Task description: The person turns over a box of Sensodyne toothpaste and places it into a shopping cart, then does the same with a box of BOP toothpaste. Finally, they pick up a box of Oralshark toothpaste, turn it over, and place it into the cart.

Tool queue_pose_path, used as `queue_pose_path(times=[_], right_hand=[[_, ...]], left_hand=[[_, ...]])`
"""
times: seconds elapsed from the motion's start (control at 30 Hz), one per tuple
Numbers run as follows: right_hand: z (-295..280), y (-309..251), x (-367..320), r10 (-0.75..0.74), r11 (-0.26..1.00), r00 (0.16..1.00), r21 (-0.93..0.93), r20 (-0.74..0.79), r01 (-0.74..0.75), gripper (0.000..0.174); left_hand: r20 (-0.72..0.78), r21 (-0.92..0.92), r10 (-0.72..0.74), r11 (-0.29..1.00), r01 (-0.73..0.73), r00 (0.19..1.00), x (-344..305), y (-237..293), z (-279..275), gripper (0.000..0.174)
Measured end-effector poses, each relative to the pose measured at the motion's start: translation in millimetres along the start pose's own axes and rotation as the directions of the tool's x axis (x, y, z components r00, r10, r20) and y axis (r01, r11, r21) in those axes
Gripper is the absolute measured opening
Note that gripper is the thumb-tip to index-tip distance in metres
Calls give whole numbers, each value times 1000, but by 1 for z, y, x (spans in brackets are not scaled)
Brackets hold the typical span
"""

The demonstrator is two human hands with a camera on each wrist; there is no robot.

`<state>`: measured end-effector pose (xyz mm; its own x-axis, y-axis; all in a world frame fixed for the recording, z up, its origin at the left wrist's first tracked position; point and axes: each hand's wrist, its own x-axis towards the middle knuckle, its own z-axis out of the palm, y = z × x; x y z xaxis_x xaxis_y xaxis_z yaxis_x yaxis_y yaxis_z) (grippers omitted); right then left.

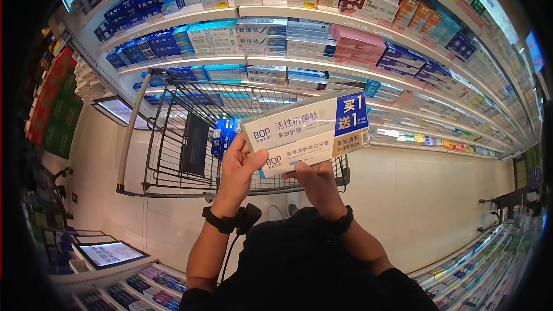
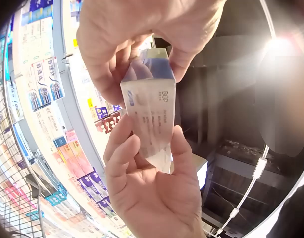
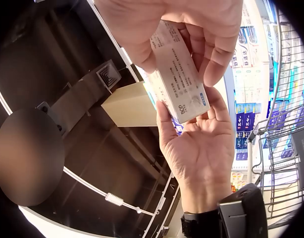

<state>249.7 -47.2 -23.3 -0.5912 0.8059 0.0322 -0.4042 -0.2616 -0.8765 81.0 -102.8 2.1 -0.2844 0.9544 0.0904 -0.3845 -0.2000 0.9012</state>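
So the biggest thing around was the white, brightly lit metal shelving [image 1: 271, 12] stacked with toothpaste boxes, running along the far side of the dark grey wire shopping cart [image 1: 196, 155]. The cart's the landmark here, btw. Up over its right half, poking out past its right end, was a white, long rectangular twin pack marked BOP, with a blue panel at one end [image 1: 305, 138]. A smaller-looking blue printed box [image 1: 223, 139] showed within the cart's outline, partly tucked behind the hand. Left hand [image 1: 234, 164], above the cart's near edge, gripped the pack's left end, thumb in front. Right hand [image 1: 320, 184], also over that near edge, held the pack's lower side between thumb and fingers.
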Motion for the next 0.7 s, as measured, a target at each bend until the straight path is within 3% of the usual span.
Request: queue_pose_path(times=[0.3, 0.4, 0.7], right_hand=[[1, -1, -5, -7, 999, 1000, 43, -20, 8, 48], [5, -1, -4, 14, 998, 997, 69, -79, -9, 50], [-4, -26, 16, -46, 990, 999, -133, -9, 44, 44]], left_hand=[[13, 55, -15, 998, 15, 1000, 3, 11, -8, 57], [54, 110, -31, 994, 24, 998, 4, 20, -9, 69], [188, 188, -165, 974, 130, 968, 21, 28, -21, 82]])
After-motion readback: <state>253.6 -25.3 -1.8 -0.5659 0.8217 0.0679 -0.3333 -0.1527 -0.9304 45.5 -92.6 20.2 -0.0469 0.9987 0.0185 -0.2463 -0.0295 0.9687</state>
